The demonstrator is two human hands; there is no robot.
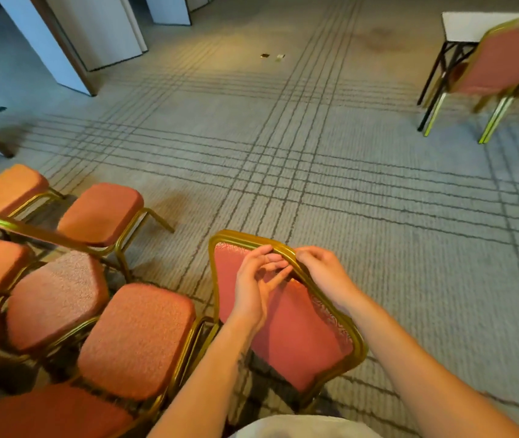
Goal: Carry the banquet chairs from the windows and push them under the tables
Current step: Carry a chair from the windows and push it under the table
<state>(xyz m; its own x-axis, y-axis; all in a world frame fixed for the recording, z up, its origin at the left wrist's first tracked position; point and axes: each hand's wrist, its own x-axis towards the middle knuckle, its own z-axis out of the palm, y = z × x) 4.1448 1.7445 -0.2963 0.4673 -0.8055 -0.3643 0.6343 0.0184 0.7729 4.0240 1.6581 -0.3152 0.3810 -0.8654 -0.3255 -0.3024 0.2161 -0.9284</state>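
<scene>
A banquet chair (286, 324) with a gold frame and pink-red padding stands right in front of me, its backrest facing me. My right hand (324, 276) grips the top rail of the backrest, fingers curled over the gold frame. My left hand (256, 284) is at the same rail from the padded side, fingers spread and loosely bent, fingertips touching the frame. A white-topped table (469, 26) stands at the far right with another chair (510, 64) pushed against it.
Several matching chairs (138, 339) stand packed in rows at the lower left. Folding partition panels (71, 42) line the upper left. Grey carpet (315, 172) with dark line patterns stretches between me and the table. Two small floor plates (272, 56) lie far ahead.
</scene>
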